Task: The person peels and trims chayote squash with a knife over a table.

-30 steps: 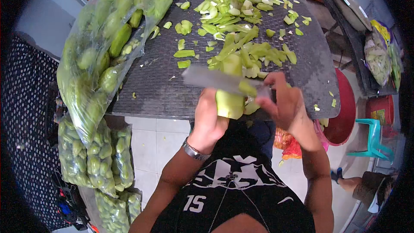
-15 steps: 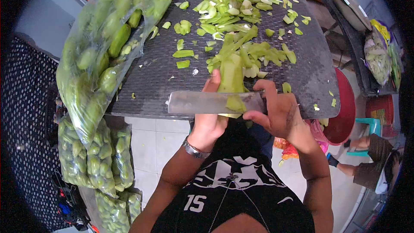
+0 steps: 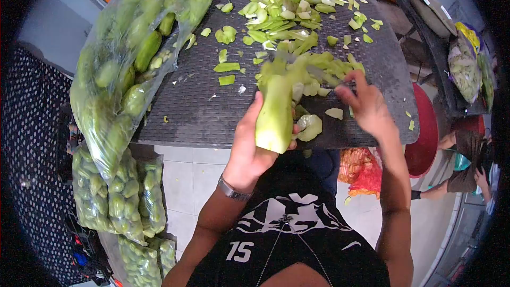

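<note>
One peeled green vegetable [image 3: 274,119] sits above the near edge of the table [image 3: 204,109], its long axis running close to 12–6 o'clock: the broad pale end points to 6, the far end to 12, where it blurs into the cuttings [image 3: 289,5]. The left hand [image 3: 249,142] has its grip clamped around it. Toward 2 o'clock of the vegetable, the right hand [image 3: 367,107] has its grip closed on one knife [image 3: 328,78]; the handle is hidden by the fingers and the blade is smeared by motion. The cuttings are too many to count. One large clear bag [image 3: 114,69] of whole vegetables lies at 10 o'clock; roughly five smaller bags [image 3: 122,196] overlap at 8, so their number is uncertain. One other person [image 3: 462,172] shows at 4 o'clock, partly cut off.
</note>
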{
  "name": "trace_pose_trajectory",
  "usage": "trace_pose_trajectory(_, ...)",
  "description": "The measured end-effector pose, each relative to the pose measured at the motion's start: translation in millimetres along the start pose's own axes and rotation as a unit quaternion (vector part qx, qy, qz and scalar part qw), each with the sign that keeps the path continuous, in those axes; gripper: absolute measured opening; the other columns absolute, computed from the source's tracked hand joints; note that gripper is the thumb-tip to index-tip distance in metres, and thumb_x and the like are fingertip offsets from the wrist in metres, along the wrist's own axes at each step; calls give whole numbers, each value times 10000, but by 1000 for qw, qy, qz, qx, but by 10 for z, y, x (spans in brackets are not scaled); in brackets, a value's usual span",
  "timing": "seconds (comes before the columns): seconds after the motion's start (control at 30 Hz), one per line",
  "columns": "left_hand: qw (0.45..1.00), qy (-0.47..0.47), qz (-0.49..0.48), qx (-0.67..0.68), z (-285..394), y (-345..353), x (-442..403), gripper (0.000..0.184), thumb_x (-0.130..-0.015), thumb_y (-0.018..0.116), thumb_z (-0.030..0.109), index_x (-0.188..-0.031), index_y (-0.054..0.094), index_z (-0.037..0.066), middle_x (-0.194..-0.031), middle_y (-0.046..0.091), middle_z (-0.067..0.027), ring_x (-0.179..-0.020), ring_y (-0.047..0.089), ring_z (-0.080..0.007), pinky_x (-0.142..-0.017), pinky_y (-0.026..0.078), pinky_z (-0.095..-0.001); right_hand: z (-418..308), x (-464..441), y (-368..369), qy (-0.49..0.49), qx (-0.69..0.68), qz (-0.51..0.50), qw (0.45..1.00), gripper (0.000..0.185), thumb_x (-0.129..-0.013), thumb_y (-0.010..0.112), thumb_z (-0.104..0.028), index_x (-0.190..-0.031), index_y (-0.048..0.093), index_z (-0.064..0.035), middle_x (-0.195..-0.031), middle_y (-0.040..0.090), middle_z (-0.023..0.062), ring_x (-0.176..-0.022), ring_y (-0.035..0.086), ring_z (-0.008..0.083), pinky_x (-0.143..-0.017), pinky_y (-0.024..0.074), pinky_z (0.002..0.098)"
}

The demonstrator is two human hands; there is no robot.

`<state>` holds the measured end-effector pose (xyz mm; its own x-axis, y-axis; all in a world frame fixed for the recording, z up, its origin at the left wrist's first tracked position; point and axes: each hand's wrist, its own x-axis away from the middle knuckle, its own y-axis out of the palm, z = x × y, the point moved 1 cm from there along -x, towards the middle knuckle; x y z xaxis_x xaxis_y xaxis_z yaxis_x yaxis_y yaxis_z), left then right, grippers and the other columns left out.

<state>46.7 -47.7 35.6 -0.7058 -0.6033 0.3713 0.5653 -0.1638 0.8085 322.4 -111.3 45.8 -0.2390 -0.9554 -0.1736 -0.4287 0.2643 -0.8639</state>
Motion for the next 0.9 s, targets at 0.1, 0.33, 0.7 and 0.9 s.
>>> trace_pose_trajectory(0.1,998,-3,-3,58,77,5,42,555,-1014,568,528,-1341,580,79,-1108,649,-104,-939,650,-287,-771,565,-440,166,-58,-118,107,-118,-63,985,353,-1040,598,-415,-1151,547,-84,-696,647,254,-661,681,441,-562,478,523)
trace_pose_trajectory(0.33,993,97,56,39,37,10,-189,470,-1018,593,398,-1323,580,41,-1127,685,-142,-977,677,-306,-918,559,-432,-469,229,-186,149,-163,-137,966,393,-1029,599,-443,-1151,523,-78,-723,657,245,-656,681,450,-587,506,524)
trace_pose_trajectory(0.7,981,154,115,-13,-61,85,-371,464,-1089,429,437,-1311,567,53,-1136,688,-149,-1003,687,-332,-894,563,-457,-942,544,222,-2,-175,-35,984,472,-1035,571,-494,-1179,471,-56,-666,644,199,-596,680,413,-529,512,502)
trace_pose_trajectory(0.9,988,118,98,-11,38,161,-269,485,-1075,458,463,-1275,573,36,-1064,664,-129,-873,679,-281,-750,584,-413,-577,184,161,300,-579,-202,730,455,-1070,422,-598,-1151,497,-156,-596,473,-27,-419,437,85,-386,379,270)
